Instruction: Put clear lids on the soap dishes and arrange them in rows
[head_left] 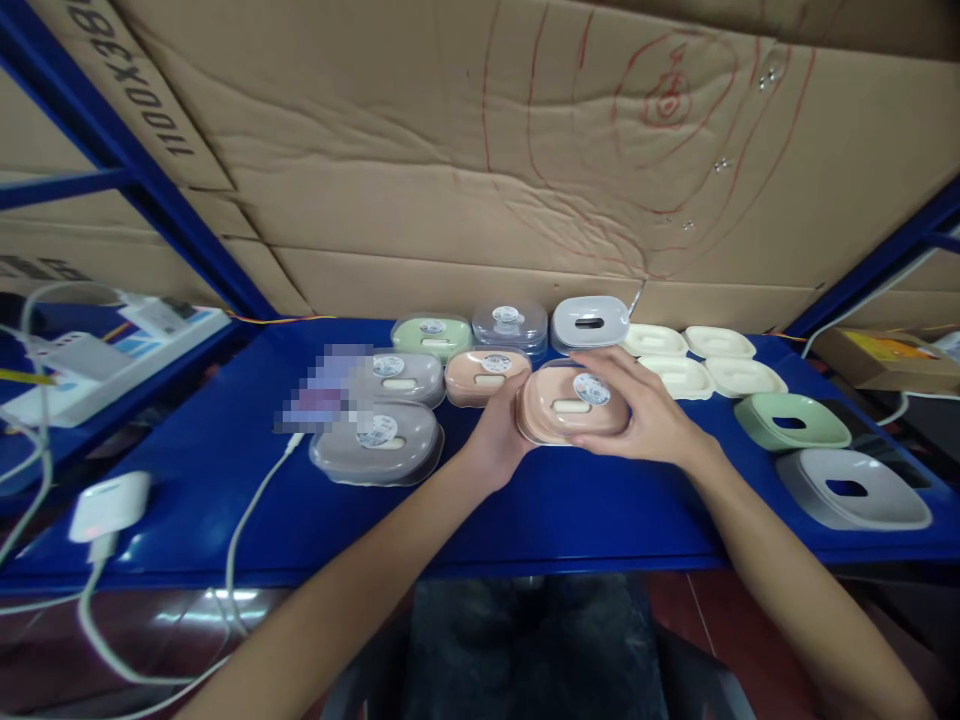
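Both my hands hold a pink soap box [559, 410] with a clear lid and a round sticker, just above the blue shelf [570, 520]. My left hand [496, 440] grips its left edge. My right hand [645, 410] lies over its top and right side. To the left stand closed boxes: a grey one [375, 445], another grey [401, 377], a pink one [486, 375], a green one [431, 335] and a clear one [510, 325].
A grey base [590, 322] stands behind the held box. White inserts [697, 360] lie at the back right; a green base [791, 420] and a grey base [851, 488] sit at the right edge. A white cable [251, 520] and charger [109, 505] lie left. Cardboard [480, 150] lines the back.
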